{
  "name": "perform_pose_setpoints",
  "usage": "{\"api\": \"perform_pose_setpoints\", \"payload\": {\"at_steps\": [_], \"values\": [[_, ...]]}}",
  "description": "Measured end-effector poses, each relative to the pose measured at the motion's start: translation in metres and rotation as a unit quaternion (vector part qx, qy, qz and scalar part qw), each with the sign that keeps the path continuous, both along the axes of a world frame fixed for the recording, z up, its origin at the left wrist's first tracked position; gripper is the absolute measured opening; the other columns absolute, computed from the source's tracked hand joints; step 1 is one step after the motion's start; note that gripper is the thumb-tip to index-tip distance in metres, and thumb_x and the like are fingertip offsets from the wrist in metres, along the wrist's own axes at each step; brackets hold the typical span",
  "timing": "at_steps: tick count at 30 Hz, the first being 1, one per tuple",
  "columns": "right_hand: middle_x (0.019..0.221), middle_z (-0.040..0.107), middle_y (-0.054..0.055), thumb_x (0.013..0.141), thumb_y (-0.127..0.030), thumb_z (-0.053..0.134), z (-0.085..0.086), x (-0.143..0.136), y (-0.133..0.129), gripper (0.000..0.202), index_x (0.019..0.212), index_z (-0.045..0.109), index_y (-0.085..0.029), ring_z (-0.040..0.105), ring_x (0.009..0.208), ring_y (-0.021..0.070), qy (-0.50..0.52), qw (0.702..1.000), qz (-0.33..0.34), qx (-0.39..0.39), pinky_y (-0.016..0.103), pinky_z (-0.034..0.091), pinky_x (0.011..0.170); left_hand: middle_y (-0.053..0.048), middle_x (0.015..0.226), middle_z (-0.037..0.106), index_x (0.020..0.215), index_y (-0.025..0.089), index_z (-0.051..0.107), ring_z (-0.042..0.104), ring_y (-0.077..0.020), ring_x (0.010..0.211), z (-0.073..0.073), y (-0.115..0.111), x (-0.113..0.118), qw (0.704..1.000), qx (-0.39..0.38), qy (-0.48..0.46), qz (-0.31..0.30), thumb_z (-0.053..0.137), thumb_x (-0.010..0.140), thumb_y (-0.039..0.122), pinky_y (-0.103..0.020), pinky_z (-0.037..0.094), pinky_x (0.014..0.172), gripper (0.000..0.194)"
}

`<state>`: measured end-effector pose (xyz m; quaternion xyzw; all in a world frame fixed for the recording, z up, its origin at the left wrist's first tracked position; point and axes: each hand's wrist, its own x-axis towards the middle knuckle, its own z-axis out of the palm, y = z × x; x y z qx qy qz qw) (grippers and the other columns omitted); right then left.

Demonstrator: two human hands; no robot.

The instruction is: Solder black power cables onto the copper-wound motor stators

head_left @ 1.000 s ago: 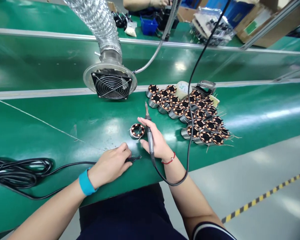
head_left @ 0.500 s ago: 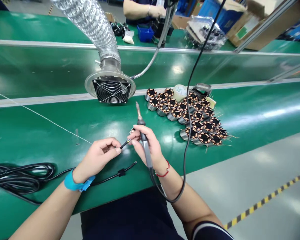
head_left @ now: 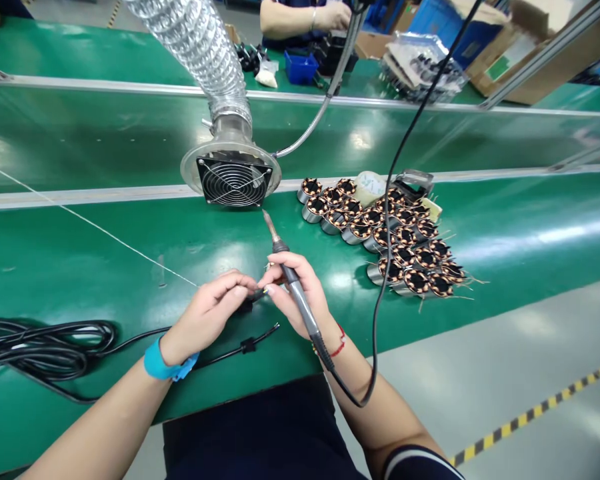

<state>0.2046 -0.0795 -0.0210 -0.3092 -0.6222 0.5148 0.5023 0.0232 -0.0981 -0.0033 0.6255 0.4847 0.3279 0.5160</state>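
Observation:
My left hand (head_left: 207, 310) pinches a black cable (head_left: 256, 295) close to its end. In my right hand (head_left: 307, 287) lies a soldering iron (head_left: 303, 303), its tip pointing up and away toward the fan. The right fingertips meet at the cable's thin coloured wires, partly hidden by the fingers. A second black cable end (head_left: 267, 331) with a small black clip rests on the green bench just below my hands. A thin pale strand (head_left: 105, 230) runs from the left edge toward my left hand.
A round fume fan (head_left: 236, 183) on a silver duct hangs ahead. Several copper-wound stators (head_left: 357, 230) stand to the right, beside a tape roll (head_left: 370, 187). Coiled black cable (head_left: 45, 357) lies left. The iron's cord (head_left: 380, 293) loops on the right. A co-worker's arm (head_left: 290, 20) shows across the bench.
My left hand has moved right, bringing the cable end closer to the right fingers. The soldering iron has tilted, its tip swinging left. The view has shifted slightly.

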Motion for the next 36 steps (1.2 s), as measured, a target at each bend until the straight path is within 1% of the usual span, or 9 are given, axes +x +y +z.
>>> {"api": "perform_pose_setpoints", "payload": {"at_steps": [3, 7, 13, 15, 18, 21, 26, 29, 36], "values": [[0.092, 0.064, 0.001, 0.09, -0.025, 0.057, 0.0, -0.001, -0.002, 0.039, 0.125, 0.043, -0.026, 0.062, 0.08, 0.0117, -0.025, 1.0, -0.007, 0.005, 0.026, 0.055, 0.073, -0.004, 0.085, 0.058, 0.093, 0.016, 0.064, 0.049, -0.0129, 0.073, -0.001, -0.001, 0.002, 0.999, 0.032, 0.018, -0.019, 0.029, 0.099, 0.036, -0.025, 0.039, 0.068, 0.041], [0.096, 0.063, 0.001, 0.088, -0.015, 0.058, 0.0, -0.002, -0.006, 0.045, 0.129, 0.043, -0.027, 0.063, 0.082, 0.0102, -0.044, 0.998, 0.003, 0.033, 0.025, 0.056, 0.077, -0.001, 0.072, 0.051, 0.073, 0.015, 0.056, 0.045, -0.0121, 0.067, -0.001, -0.002, 0.003, 0.996, 0.056, 0.061, -0.04, 0.034, 0.099, 0.032, -0.025, 0.036, 0.065, 0.037], [0.095, 0.063, 0.001, 0.087, -0.012, 0.058, -0.004, 0.0, -0.007, 0.048, 0.13, 0.044, -0.026, 0.063, 0.082, 0.0112, -0.053, 0.996, -0.002, 0.065, 0.027, 0.056, 0.078, 0.001, 0.062, 0.043, 0.061, 0.016, 0.044, 0.041, -0.0118, 0.064, -0.001, -0.001, 0.007, 0.993, 0.081, 0.069, -0.053, 0.037, 0.097, 0.03, -0.025, 0.034, 0.064, 0.039], [0.092, 0.063, 0.001, 0.086, -0.011, 0.058, -0.003, 0.0, -0.008, 0.047, 0.129, 0.045, -0.027, 0.063, 0.08, 0.0117, -0.06, 0.995, -0.009, 0.082, 0.029, 0.055, 0.078, 0.0, 0.065, 0.048, 0.064, 0.016, 0.049, 0.045, -0.0127, 0.069, 0.0, -0.002, 0.009, 0.996, 0.046, 0.044, -0.056, 0.038, 0.096, 0.032, -0.025, 0.036, 0.068, 0.038], [0.087, 0.063, -0.001, 0.087, -0.011, 0.057, 0.001, -0.001, -0.012, 0.045, 0.127, 0.046, -0.028, 0.063, 0.076, 0.0112, -0.065, 0.992, -0.038, 0.099, 0.028, 0.055, 0.077, 0.0, 0.07, 0.056, 0.076, 0.015, 0.056, 0.051, -0.0122, 0.068, 0.003, -0.005, 0.011, 0.994, -0.08, -0.035, -0.064, 0.04, 0.096, 0.037, -0.024, 0.04, 0.068, 0.033], [0.085, 0.064, -0.002, 0.088, -0.014, 0.058, 0.006, 0.002, -0.014, 0.043, 0.127, 0.045, -0.027, 0.063, 0.078, 0.0117, -0.076, 0.992, -0.05, 0.092, 0.029, 0.054, 0.081, 0.004, 0.061, 0.049, 0.081, 0.017, 0.054, 0.044, -0.0091, 0.056, 0.003, -0.007, 0.011, 0.984, -0.153, -0.092, -0.028, 0.048, 0.092, 0.038, -0.022, 0.037, 0.057, 0.025], [0.112, 0.065, 0.006, 0.088, -0.018, 0.057, -0.004, 0.019, -0.006, 0.044, 0.129, 0.044, -0.025, 0.06, 0.11, 0.0198, -0.19, 0.968, -0.149, 0.064, 0.044, 0.045, 0.103, 0.006, 0.06, 0.039, 0.073, 0.016, 0.052, 0.034, -0.0067, 0.054, 0.0, -0.003, 0.01, 0.99, -0.129, -0.021, 0.046, 0.051, 0.088, 0.032, -0.02, 0.028, 0.05, 0.021], [0.122, 0.062, 0.009, 0.088, -0.019, 0.056, -0.015, 0.025, 0.0, 0.045, 0.13, 0.043, -0.024, 0.06, 0.114, 0.0204, -0.234, 0.953, -0.19, 0.02, 0.043, 0.046, 0.102, 0.006, 0.059, 0.037, 0.071, 0.016, 0.051, 0.03, -0.0064, 0.052, -0.003, 0.002, 0.01, 0.988, -0.14, -0.013, 0.067, 0.05, 0.086, 0.031, -0.02, 0.025, 0.049, 0.021], [0.108, 0.071, 0.005, 0.096, -0.028, 0.045, -0.02, 0.021, -0.008, 0.042, 0.138, 0.039, -0.025, 0.065, 0.107, 0.0184, -0.147, 0.967, -0.204, 0.047, 0.04, 0.052, 0.096, 0.007, 0.056, 0.036, 0.073, 0.015, 0.053, 0.028, -0.0067, 0.051, -0.012, 0.007, 0.01, 0.985, -0.145, -0.012, 0.093, 0.051, 0.084, 0.033, -0.02, 0.023, 0.047, 0.021]]}}
